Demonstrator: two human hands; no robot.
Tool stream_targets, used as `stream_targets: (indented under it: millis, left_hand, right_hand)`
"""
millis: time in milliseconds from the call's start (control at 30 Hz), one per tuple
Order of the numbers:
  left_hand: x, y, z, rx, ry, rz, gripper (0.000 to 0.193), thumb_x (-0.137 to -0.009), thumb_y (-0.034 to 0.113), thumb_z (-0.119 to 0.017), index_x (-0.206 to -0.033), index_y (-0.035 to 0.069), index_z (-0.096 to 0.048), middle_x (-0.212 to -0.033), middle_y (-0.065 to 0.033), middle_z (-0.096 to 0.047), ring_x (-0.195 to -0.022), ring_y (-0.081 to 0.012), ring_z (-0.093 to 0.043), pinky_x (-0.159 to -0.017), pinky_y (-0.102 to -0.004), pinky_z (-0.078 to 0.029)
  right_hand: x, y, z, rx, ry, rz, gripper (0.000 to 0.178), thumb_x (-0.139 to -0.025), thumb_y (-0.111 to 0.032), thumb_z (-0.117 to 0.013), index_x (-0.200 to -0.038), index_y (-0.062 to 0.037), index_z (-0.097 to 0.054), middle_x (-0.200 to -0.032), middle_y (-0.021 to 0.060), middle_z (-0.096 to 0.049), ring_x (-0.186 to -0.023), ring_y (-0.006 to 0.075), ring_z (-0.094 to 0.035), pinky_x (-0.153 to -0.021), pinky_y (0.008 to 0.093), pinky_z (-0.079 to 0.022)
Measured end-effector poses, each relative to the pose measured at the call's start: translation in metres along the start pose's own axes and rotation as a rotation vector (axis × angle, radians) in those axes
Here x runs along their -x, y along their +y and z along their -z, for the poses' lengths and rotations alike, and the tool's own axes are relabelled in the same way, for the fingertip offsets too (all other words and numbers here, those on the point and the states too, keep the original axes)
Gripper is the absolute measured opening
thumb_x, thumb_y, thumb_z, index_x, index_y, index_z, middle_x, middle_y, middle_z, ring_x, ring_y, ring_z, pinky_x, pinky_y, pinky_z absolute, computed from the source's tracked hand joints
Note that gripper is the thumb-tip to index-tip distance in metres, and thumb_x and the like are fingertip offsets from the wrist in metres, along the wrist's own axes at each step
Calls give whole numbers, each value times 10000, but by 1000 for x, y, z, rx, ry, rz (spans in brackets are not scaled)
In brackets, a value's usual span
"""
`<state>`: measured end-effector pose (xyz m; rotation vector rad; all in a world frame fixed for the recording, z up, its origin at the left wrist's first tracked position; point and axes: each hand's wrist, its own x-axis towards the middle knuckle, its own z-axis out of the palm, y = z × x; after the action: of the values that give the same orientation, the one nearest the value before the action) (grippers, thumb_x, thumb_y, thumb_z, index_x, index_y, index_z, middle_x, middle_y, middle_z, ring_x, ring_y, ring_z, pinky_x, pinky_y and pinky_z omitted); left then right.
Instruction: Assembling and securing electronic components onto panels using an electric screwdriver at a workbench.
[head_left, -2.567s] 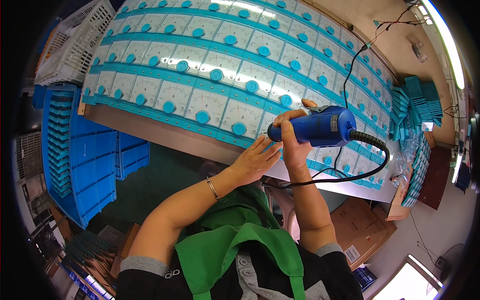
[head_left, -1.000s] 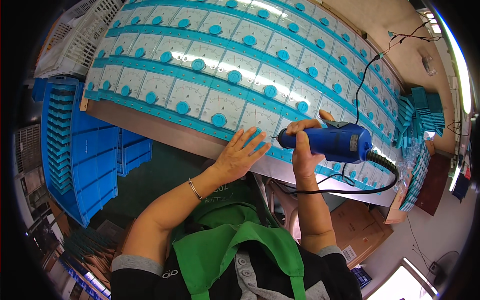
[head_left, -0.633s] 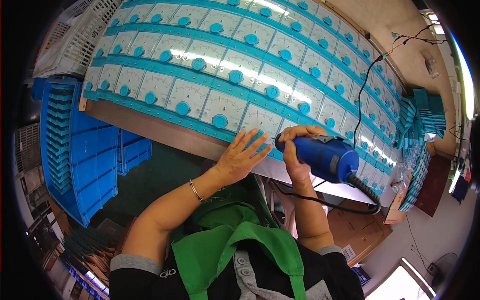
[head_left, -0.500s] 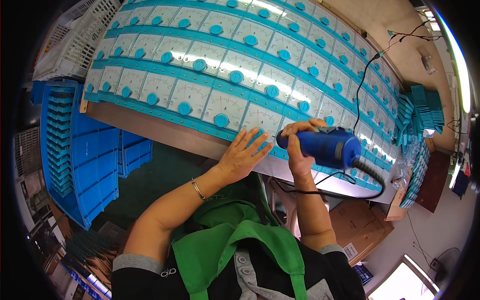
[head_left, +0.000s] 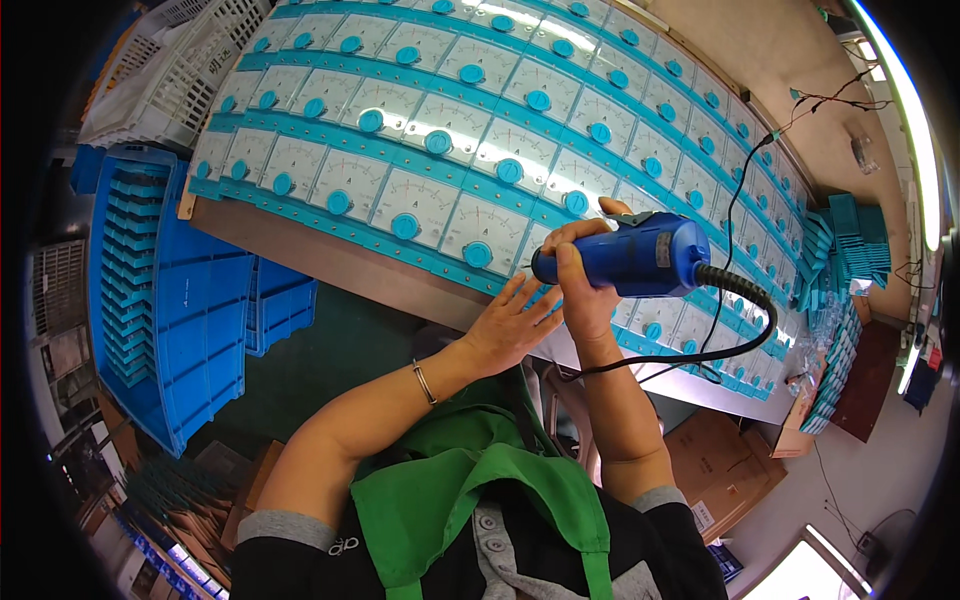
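My right hand [head_left: 583,280] is wrapped round a blue electric screwdriver [head_left: 640,258], held nearly level with its nose pointing left. A black coiled-sleeve cord [head_left: 745,287] runs from its back end. Below the nose my left hand [head_left: 512,328] lies with fingers outstretched at the near edge of the front row of panel meters. These meters have white dial faces and round turquoise knobs, like this panel meter [head_left: 487,228] just left of the screwdriver. The tool's tip is over the front row; whether it touches a screw I cannot make out. My hands partly hide the meters beneath them.
Rows of meters fill the table [head_left: 330,262]. Left stand a blue crate [head_left: 205,330] of stacked turquoise parts and white plastic baskets [head_left: 190,75]. Turquoise housings [head_left: 855,235] are piled at right. A black wire [head_left: 735,200] crosses the meters; a cardboard box [head_left: 725,450] sits below right.
The screwdriver has moved left over the front row, its nose now close to my left fingertips. My left hand stays at the front edge. The whole view has shifted slightly.
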<state>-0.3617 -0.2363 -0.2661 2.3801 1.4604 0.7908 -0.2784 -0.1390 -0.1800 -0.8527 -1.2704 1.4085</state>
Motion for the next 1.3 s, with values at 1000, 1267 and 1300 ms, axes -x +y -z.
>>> stream_targets:
  millis: [1000, 1267, 1300]
  left_hand:
    - [40, -63, 52, -68, 23, 127, 576, -728, 20, -606, -1294, 105, -545, -1394, -87, -462, -1332, -299, -400, -1112, -488, -284]
    - [35, -62, 57, -63, 5, 129, 460, -799, 73, -560, -1259, 66, -557, -1378, -109, -469, -1316, -307, -414, -1102, -479, -302]
    - [35, -62, 58, -60, 1, 127, 454, -810, 80, -552, -1263, 60, -551, -1382, -111, -465, -1316, -310, -413, -1102, -480, -303]
  right_hand:
    - [-3, 8, -23, 3, -43, 37, 612, -850, 24, -582, -1358, -48, -248, -849, 85, -553, -755, 188, -566, -797, 381, -481]
    - [5, 34, -16, 382, -111, 232, 475, -814, 57, -592, -1223, -18, -362, -880, 37, -556, -762, 121, -568, -787, 294, -480]
    - [6, 41, -12, 386, -110, 231, 475, -814, 57, -592, -1223, -18, -362, -880, 37, -556, -762, 121, -568, -787, 294, -480]
